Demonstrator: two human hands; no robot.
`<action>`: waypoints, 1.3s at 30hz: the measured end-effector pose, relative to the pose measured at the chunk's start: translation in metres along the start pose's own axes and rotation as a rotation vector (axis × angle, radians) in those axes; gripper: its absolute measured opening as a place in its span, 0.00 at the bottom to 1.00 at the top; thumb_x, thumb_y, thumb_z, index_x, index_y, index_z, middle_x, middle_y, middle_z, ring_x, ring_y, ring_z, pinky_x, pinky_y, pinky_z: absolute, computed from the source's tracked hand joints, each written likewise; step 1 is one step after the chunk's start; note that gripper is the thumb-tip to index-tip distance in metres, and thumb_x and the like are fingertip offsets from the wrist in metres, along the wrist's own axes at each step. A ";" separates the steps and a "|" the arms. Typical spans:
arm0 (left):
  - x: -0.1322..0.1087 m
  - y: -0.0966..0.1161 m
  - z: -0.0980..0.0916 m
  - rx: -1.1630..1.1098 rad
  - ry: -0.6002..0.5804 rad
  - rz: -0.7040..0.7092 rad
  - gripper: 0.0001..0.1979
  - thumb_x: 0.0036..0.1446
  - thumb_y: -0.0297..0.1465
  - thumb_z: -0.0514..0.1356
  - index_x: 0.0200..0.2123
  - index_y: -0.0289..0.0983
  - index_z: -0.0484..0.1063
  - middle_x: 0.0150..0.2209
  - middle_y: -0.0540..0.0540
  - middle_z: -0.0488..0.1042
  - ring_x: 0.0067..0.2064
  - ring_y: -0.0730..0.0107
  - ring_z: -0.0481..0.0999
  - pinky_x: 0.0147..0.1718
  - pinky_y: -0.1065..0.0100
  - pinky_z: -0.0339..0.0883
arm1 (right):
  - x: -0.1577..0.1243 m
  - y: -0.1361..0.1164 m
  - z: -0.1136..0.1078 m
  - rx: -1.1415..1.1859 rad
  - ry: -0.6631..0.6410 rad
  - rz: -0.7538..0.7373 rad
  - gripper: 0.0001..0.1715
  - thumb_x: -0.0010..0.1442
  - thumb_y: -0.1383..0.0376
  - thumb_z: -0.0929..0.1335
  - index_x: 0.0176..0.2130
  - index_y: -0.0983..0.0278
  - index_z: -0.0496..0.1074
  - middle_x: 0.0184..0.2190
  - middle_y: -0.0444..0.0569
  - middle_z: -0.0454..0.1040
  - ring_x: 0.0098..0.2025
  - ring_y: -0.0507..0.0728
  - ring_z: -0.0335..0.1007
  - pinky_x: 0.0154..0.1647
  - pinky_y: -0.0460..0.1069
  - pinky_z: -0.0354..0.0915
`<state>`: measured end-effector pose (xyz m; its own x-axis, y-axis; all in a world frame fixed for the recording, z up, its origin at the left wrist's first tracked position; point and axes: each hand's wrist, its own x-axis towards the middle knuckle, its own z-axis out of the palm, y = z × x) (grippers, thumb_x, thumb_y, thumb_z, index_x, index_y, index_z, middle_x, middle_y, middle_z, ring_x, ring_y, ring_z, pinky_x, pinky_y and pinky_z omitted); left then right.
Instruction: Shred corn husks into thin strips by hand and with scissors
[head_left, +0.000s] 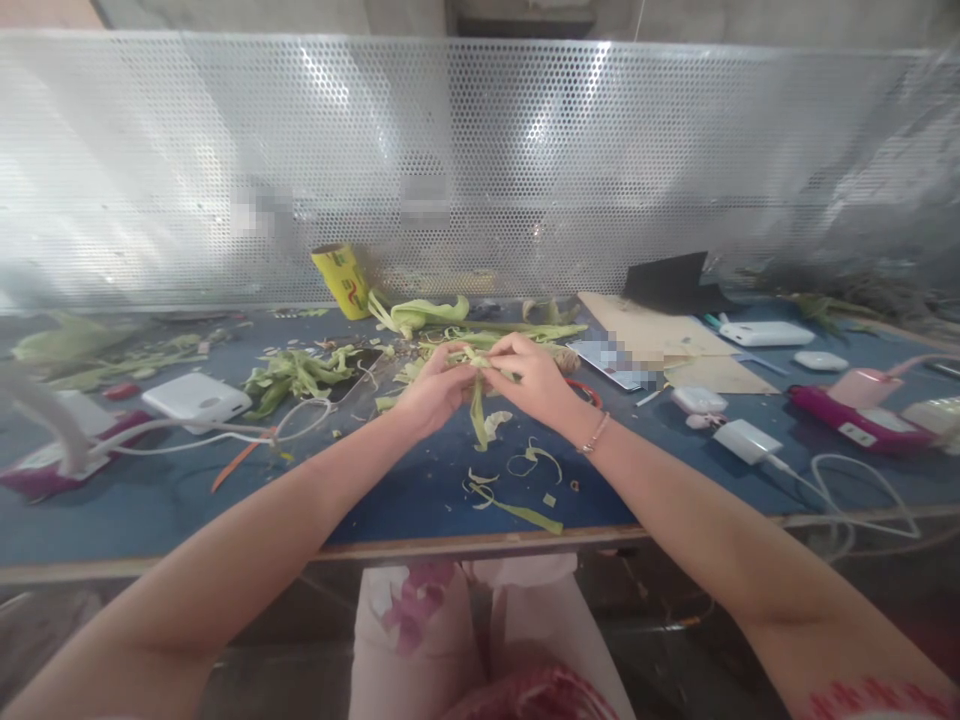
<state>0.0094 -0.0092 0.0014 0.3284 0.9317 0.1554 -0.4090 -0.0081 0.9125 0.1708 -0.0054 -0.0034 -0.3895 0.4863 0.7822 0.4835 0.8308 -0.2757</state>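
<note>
Both hands meet above the middle of the blue table, pinching a pale green leaf strip between them. My left hand closes on it from the left, fingers bent. From the other side, the fingertips of my right hand press on the same piece, which looks knotted or folded at the top. One end hangs down below the fingers. Behind the hands lie long green leaves. A heap of cut leaf strips is to the left. Thin peelings lie scattered nearer the table edge.
A yellow tube-shaped container stands tilted against the perforated metal screen. At left are a white power bank and cables. Brown card sheets, a phone, a white charger and a magenta power strip are at right.
</note>
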 end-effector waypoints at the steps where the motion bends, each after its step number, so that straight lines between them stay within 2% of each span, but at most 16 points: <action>1: 0.000 0.000 0.000 0.008 -0.002 0.012 0.14 0.45 0.24 0.63 0.36 0.36 0.64 0.28 0.50 0.75 0.30 0.73 0.75 0.35 0.66 0.69 | 0.000 -0.001 0.000 0.014 0.003 0.022 0.13 0.60 0.63 0.63 0.29 0.64 0.74 0.34 0.49 0.68 0.39 0.54 0.65 0.42 0.52 0.64; 6: 0.000 -0.002 0.000 0.032 0.013 0.029 0.11 0.45 0.27 0.64 0.31 0.35 0.64 0.28 0.50 0.75 0.30 0.73 0.76 0.38 0.64 0.70 | 0.002 -0.002 -0.001 0.084 -0.009 0.151 0.15 0.59 0.62 0.64 0.24 0.64 0.72 0.33 0.49 0.67 0.39 0.54 0.65 0.42 0.51 0.62; 10: 0.003 -0.004 -0.002 0.035 0.016 -0.029 0.13 0.43 0.27 0.66 0.29 0.35 0.63 0.28 0.51 0.74 0.30 0.73 0.76 0.39 0.62 0.70 | 0.003 -0.002 -0.003 0.145 -0.058 0.254 0.18 0.59 0.62 0.63 0.21 0.64 0.70 0.30 0.48 0.70 0.35 0.53 0.66 0.38 0.50 0.62; 18: 0.006 -0.005 -0.004 0.023 0.039 -0.055 0.13 0.43 0.26 0.66 0.30 0.35 0.64 0.28 0.51 0.74 0.31 0.74 0.76 0.42 0.63 0.69 | 0.003 -0.002 0.001 0.376 0.022 0.492 0.12 0.54 0.58 0.67 0.31 0.65 0.73 0.27 0.47 0.74 0.30 0.53 0.67 0.32 0.49 0.62; 21: 0.005 -0.005 -0.003 0.031 0.049 -0.059 0.12 0.44 0.26 0.65 0.30 0.34 0.64 0.28 0.51 0.74 0.30 0.73 0.76 0.42 0.63 0.69 | 0.003 -0.003 0.000 0.367 0.017 0.482 0.12 0.54 0.57 0.66 0.30 0.65 0.71 0.25 0.46 0.72 0.28 0.52 0.66 0.31 0.48 0.61; 26: 0.003 -0.004 -0.001 0.067 0.055 -0.092 0.12 0.45 0.27 0.65 0.32 0.34 0.64 0.24 0.51 0.73 0.29 0.72 0.76 0.40 0.62 0.70 | 0.004 -0.002 0.000 0.341 0.001 0.396 0.10 0.55 0.59 0.64 0.30 0.64 0.68 0.28 0.46 0.72 0.32 0.53 0.68 0.36 0.49 0.63; 30: 0.003 -0.005 0.001 0.083 0.084 -0.091 0.12 0.45 0.25 0.65 0.31 0.34 0.64 0.25 0.50 0.73 0.29 0.73 0.76 0.40 0.63 0.70 | 0.004 0.001 0.002 0.301 -0.015 0.371 0.09 0.56 0.60 0.63 0.30 0.64 0.67 0.27 0.45 0.72 0.31 0.53 0.67 0.35 0.49 0.62; 35: 0.005 -0.007 0.001 0.081 0.107 -0.054 0.12 0.45 0.24 0.65 0.30 0.34 0.63 0.25 0.51 0.73 0.29 0.75 0.75 0.39 0.64 0.70 | 0.005 -0.001 0.002 0.315 -0.022 0.480 0.09 0.53 0.61 0.64 0.27 0.64 0.67 0.23 0.44 0.68 0.26 0.51 0.63 0.30 0.47 0.60; 39: 0.005 -0.006 0.002 0.089 0.112 -0.043 0.11 0.45 0.23 0.64 0.29 0.34 0.63 0.26 0.51 0.73 0.28 0.76 0.75 0.38 0.65 0.70 | 0.006 -0.001 0.004 0.458 -0.031 0.590 0.10 0.51 0.60 0.64 0.25 0.65 0.68 0.20 0.42 0.64 0.24 0.49 0.57 0.27 0.46 0.56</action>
<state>0.0155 -0.0056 -0.0024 0.2451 0.9664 0.0772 -0.3175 0.0047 0.9482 0.1647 -0.0024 -0.0003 -0.1917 0.8878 0.4183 0.2463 0.4561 -0.8551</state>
